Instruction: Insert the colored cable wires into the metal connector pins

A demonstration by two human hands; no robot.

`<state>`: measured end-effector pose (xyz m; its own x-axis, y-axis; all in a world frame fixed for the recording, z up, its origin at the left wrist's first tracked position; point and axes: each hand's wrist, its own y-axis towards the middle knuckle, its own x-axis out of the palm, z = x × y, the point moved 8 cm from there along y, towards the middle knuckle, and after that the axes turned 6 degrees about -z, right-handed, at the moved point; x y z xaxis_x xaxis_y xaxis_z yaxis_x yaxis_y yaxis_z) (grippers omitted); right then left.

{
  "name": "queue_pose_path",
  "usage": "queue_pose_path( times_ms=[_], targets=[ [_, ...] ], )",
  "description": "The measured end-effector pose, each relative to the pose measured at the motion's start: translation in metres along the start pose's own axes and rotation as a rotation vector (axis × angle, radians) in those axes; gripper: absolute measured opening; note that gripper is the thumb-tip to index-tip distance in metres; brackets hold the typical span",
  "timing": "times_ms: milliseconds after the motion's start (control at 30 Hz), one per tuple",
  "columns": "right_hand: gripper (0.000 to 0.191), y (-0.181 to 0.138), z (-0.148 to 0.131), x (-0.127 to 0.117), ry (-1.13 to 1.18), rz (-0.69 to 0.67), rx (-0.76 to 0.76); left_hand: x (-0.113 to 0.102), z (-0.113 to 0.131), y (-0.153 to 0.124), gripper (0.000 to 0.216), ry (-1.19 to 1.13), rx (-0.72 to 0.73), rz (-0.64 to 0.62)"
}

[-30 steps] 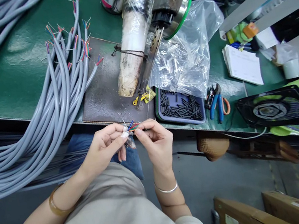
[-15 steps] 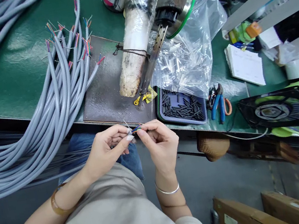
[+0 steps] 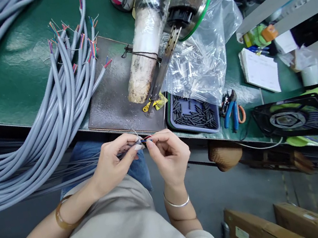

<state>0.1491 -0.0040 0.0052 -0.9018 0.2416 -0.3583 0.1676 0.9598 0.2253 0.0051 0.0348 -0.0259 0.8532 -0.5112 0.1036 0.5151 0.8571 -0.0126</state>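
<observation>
Between finger and thumb, my left hand [image 3: 118, 157] pinches a grey cable near its stripped end, just in front of the bench edge. Thin coloured wires [image 3: 145, 139], some blue and some reddish, stick out of that end. The fingertips of my right hand [image 3: 169, 150] are closed on these wires; which strands they grip is too small to tell. To the left lies a thick bundle of grey cables [image 3: 52, 109], their coloured wire ends fanned out on the green bench. A brown board [image 3: 112, 98] lies just beyond my hands.
A soldering iron [image 3: 164, 64] slants down over the board beside a plastic-wrapped roll [image 3: 143, 56]. Right of it are a tray [image 3: 195, 116] of small black pieces, a clear bag [image 3: 197, 59] of tiny parts, blue-handled cutters [image 3: 231, 112] and a black fan [image 3: 294, 117].
My right fingertips have shifted slightly on the wires, and a reddish strand now shows above them. My left hand keeps its pinch on the cable.
</observation>
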Motion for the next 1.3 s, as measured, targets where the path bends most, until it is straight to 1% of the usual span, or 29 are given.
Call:
queue_pose_path(
  times_ms=[100, 267, 367, 500, 733, 833, 900, 1033, 1100, 1200, 1300],
  targets=[
    [0.008, 0.000, 0.010, 0.000, 0.099, 0.020, 0.100, 0.000, 0.001, 0.000, 0.008, -0.010, 0.011, -0.004],
    [0.010, 0.000, 0.018, -0.001, 0.146, 0.033, 0.193, 0.001, 0.000, 0.002, 0.010, -0.045, -0.031, -0.017],
    [0.008, 0.000, 0.019, -0.002, 0.153, 0.022, 0.204, 0.001, 0.000, 0.003, 0.012, -0.065, -0.073, -0.022],
    [0.007, 0.000, 0.018, -0.002, 0.145, -0.006, 0.193, 0.004, 0.002, 0.005, 0.011, -0.080, -0.106, -0.068],
    [0.008, 0.005, 0.018, -0.004, 0.123, -0.094, 0.204, 0.009, -0.003, 0.004, 0.014, -0.118, -0.189, -0.130],
    [0.007, 0.006, 0.013, -0.005, 0.079, -0.103, 0.172, 0.011, -0.006, 0.003, 0.017, -0.130, -0.226, -0.137],
    [0.007, 0.005, 0.008, -0.005, 0.022, -0.086, 0.124, 0.011, -0.008, 0.003, 0.020, -0.163, -0.241, -0.127],
    [0.004, -0.002, -0.008, -0.006, -0.133, 0.019, -0.080, 0.011, -0.012, 0.005, 0.028, -0.298, -0.258, -0.085],
    [0.006, -0.007, -0.012, -0.005, -0.189, 0.060, -0.155, 0.011, -0.014, 0.006, 0.031, -0.348, -0.264, -0.068],
    [0.005, -0.010, -0.012, -0.002, -0.220, 0.087, -0.195, 0.012, -0.016, 0.006, 0.032, -0.378, -0.263, -0.059],
    [0.005, -0.009, -0.011, -0.001, -0.193, 0.090, -0.188, 0.014, -0.015, 0.007, 0.032, -0.425, -0.241, -0.062]
  ],
)
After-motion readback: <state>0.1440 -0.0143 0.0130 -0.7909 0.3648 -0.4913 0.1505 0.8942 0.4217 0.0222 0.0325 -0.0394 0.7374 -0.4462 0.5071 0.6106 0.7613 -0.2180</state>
